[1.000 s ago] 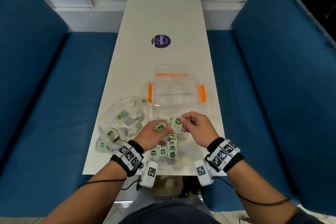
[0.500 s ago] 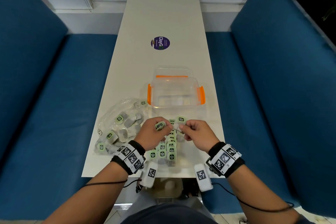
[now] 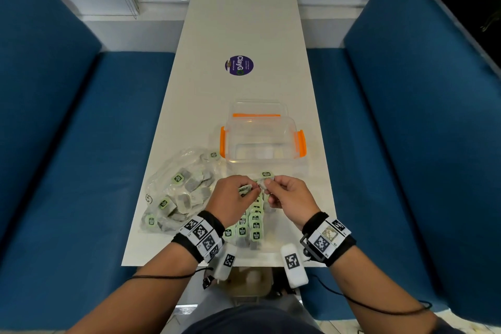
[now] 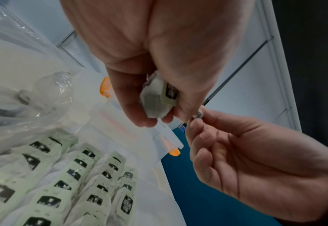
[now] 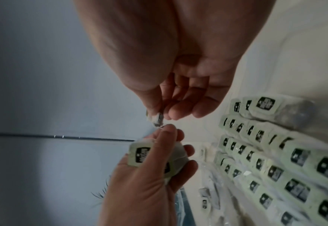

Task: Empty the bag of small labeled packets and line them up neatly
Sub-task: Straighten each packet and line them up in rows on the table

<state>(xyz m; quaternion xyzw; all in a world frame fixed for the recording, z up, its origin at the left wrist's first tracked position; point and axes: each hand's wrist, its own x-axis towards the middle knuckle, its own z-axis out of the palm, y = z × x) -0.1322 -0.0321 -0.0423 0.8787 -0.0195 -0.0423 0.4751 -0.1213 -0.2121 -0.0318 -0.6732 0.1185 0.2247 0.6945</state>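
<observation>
A clear plastic bag (image 3: 179, 192) with several green-labelled packets lies at the table's left. Rows of lined-up packets (image 3: 250, 224) sit near the front edge, below my hands; they also show as rows (image 4: 85, 175) in the left wrist view and as rows (image 5: 275, 160) in the right wrist view. My left hand (image 3: 250, 190) grips a packet (image 4: 159, 99) just above the rows. My right hand (image 3: 267, 184) pinches another packet (image 3: 267, 175) by its corner (image 5: 156, 119), fingertip to fingertip with the left hand.
A clear lidless container (image 3: 263, 141) with orange latches stands just beyond my hands, its lid (image 3: 257, 111) behind it. A purple round sticker (image 3: 239, 65) marks the table's middle. Blue benches (image 3: 81, 157) flank the narrow white table (image 3: 244, 22).
My left hand has shifted slightly right, toward the right hand. Both hands keep their packets above the rows.
</observation>
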